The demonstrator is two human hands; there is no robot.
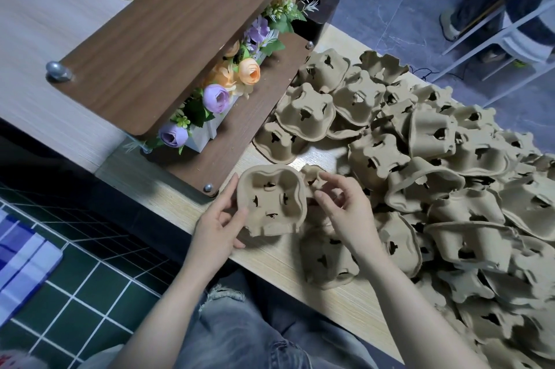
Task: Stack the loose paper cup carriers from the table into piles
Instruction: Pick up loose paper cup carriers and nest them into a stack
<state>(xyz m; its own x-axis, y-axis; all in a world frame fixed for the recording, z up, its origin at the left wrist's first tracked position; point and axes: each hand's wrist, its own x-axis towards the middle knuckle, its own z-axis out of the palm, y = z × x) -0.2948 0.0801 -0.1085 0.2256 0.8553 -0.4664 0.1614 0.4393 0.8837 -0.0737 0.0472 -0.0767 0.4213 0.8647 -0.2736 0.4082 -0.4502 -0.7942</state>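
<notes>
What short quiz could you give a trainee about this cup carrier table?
1. True or false: the left hand holds a carrier with its cup wells facing up.
2. Where is the loose heap? A: to the person's right. B: on the wooden shelf.
3. Fill in: under the shelf sit artificial ____.

Key: 1 true. 2 A. 3 flowers. The right hand curls at the carrier's right edge; what its grip holds is unclear.
</notes>
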